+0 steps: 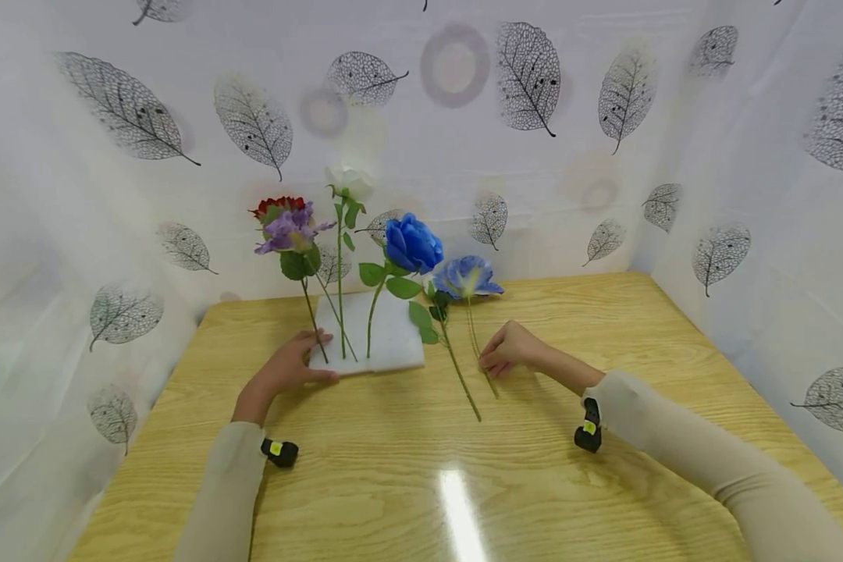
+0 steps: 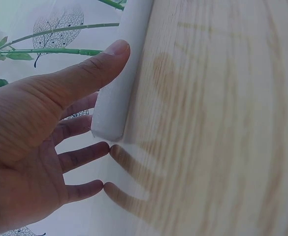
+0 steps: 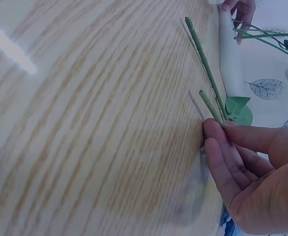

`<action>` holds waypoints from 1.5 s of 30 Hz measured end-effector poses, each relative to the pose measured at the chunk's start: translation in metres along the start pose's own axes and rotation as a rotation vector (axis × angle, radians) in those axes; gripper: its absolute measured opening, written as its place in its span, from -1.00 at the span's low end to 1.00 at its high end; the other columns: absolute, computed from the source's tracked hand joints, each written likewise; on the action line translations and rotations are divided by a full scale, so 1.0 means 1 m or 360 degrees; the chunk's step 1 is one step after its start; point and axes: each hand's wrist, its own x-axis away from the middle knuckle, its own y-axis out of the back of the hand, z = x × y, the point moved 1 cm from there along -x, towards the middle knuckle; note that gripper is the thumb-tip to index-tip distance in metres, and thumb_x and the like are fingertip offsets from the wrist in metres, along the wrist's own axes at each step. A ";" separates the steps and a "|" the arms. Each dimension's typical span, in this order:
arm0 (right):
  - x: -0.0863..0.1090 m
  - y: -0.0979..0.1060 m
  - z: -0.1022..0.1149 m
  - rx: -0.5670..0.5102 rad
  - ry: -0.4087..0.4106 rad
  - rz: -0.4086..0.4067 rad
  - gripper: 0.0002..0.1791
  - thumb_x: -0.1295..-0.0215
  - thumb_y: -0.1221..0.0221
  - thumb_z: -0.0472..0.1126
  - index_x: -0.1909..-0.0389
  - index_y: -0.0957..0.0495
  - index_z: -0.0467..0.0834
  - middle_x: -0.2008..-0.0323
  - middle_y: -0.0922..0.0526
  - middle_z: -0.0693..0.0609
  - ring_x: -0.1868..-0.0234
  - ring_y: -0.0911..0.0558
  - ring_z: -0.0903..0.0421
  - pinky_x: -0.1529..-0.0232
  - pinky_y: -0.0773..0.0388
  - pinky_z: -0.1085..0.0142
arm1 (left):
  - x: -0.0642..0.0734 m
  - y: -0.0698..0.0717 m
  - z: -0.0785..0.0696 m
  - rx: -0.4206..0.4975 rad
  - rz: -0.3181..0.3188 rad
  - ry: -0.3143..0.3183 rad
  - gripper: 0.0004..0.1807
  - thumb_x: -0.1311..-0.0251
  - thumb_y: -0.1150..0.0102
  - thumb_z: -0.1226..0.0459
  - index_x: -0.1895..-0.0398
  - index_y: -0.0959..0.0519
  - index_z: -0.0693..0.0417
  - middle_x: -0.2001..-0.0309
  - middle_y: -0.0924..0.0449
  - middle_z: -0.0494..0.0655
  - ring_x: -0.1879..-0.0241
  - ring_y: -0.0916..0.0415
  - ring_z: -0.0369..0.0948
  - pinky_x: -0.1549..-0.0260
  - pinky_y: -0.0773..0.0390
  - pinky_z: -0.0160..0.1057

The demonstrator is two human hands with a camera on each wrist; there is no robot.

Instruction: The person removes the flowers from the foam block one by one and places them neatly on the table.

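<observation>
Pale sleeves nearest, the left sleeve (image 1: pixel 221 492) in front of the foam block (image 1: pixel 400 347) and left of it, the right sleeve (image 1: pixel 716 464) in front and well to the right.

Left hand (image 1: pixel 291 365) at the block's left end: fingers spread, mostly straight, thumb along the front edge. Right hand (image 1: pixel 514 349), right of the block, pinches the light blue flower (image 1: pixel 467 279) low on its stem, a short length of cut end showing past the fingertips. Its bloom lies just right of the block's far corner.

Between block and right hand, a loose stem (image 1: pixel 460 371) on the table (image 1: pixel 365 484); which bloom it bears, cannot tell. Standing in the block: red flower (image 1: pixel 279 204), purple flower (image 1: pixel 291 229), white flower (image 1: pixel 351 182), blue flower (image 1: pixel 413 243).

Handling, my judgement: a pinch near the cut end guides the tip well, but the bloom end may swing, so move slowly. Keep petals clear of the loose stem's leaves, which could snag. Brace the block gently but evenly; a tug could set the tall stems leaning.
</observation>
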 end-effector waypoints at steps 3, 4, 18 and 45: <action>0.000 -0.001 0.001 0.0008 0.0005 0.0010 -0.78 -0.25 -0.36 -0.37 0.15 -0.73 -0.44 0.35 -0.81 -0.23 0.44 -0.80 0.04 0.33 -0.79 0.17 | 0.000 0.000 0.001 0.0004 0.0001 0.0000 -0.06 -0.11 -0.51 0.01 -0.48 -0.34 0.25 -0.49 -0.19 0.40 -0.46 -0.16 0.35 -0.42 -0.24 0.32; 0.000 -0.001 0.001 0.0016 0.0015 0.0018 -0.77 -0.26 -0.36 -0.36 0.14 -0.73 -0.45 0.35 -0.81 -0.23 0.43 -0.80 0.04 0.32 -0.79 0.16 | 0.000 0.000 0.001 0.0004 0.0001 -0.0001 -0.06 -0.11 -0.51 0.01 -0.48 -0.34 0.25 -0.49 -0.19 0.40 -0.46 -0.16 0.35 -0.42 -0.24 0.32; 0.003 0.000 0.006 0.0025 0.0056 0.0054 -0.76 -0.29 -0.34 -0.36 0.11 -0.72 -0.45 0.29 -0.80 -0.25 0.35 -0.81 -0.01 0.25 -0.79 0.15 | 0.000 0.000 0.005 0.0001 0.0011 0.0006 -0.05 -0.11 -0.50 -0.02 -0.48 -0.34 0.24 -0.50 -0.18 0.39 -0.47 -0.14 0.34 -0.42 -0.24 0.32; -0.017 0.001 0.026 0.0003 0.0282 -0.0152 -0.76 -0.34 -0.33 -0.25 0.11 -0.74 -0.34 0.34 -0.81 -0.14 0.37 -0.78 0.06 0.20 -0.78 0.09 | -0.002 0.000 0.003 0.0014 0.0016 0.0023 -0.06 -0.11 -0.51 0.01 -0.48 -0.34 0.25 -0.52 -0.16 0.39 -0.50 -0.10 0.34 -0.45 -0.18 0.31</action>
